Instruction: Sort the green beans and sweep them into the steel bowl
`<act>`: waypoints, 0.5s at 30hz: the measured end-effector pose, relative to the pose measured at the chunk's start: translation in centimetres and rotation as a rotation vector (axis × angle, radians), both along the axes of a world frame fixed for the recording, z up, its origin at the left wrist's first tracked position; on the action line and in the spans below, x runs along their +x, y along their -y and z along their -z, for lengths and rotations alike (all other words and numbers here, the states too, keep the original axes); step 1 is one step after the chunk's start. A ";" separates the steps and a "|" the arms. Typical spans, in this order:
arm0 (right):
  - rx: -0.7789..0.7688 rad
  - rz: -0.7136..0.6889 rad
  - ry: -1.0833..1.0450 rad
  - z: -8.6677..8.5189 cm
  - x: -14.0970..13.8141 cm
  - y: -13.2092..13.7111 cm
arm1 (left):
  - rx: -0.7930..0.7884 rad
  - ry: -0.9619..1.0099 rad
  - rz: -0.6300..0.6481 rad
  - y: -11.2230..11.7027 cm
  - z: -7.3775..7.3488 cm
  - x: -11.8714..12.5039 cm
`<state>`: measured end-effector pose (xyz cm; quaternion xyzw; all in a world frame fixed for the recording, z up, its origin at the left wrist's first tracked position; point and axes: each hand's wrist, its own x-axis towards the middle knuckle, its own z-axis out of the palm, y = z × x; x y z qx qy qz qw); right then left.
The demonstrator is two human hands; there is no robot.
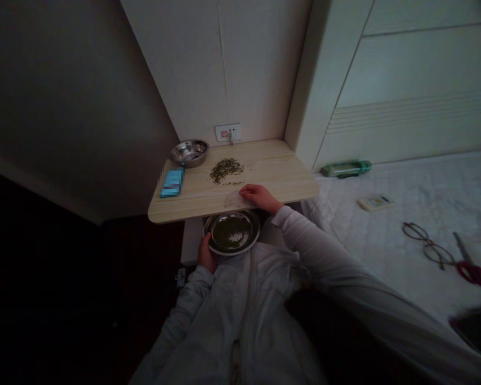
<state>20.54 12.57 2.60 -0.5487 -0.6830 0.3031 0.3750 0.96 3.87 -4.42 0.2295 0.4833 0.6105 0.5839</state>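
My left hand (pixel 207 253) grips the left rim of a round metal dish (pixel 255 235) just below the table's front edge. Small dark green grains or beans (pixel 228 231) lie spread over the dish's bottom. Over the front of the table, my right hand (pixel 258 195) has its fingers pinched on a thin, clear, curved piece (pixel 233 200), perhaps plastic; its exact kind is not clear. Beyond that hand, a loose pile of small green and brownish grains (pixel 226 169) sits on the wooden tabletop (pixel 280 166), with a thin line of strays nearer me.
A shiny metal bowl (pixel 189 153) stands at the table's back left, behind a phone (pixel 172 183) with a lit screen. A socket (pixel 228 132) is on the wall. On the white bed to the right lie a green bottle (pixel 346 169), a small white device (pixel 375 201), glasses (pixel 428 243) and scissors (pixel 473 272).
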 end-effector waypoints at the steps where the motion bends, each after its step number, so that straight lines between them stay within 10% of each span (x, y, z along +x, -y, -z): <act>1: 0.002 -0.004 -0.001 0.0 0.0 0.0 | 0.009 -0.032 -0.021 0.2 0.0 -0.2; 15: -0.025 -0.027 -0.012 -0.2 0.1 0.1 | -0.150 0.124 0.039 -0.3 -0.6 0.4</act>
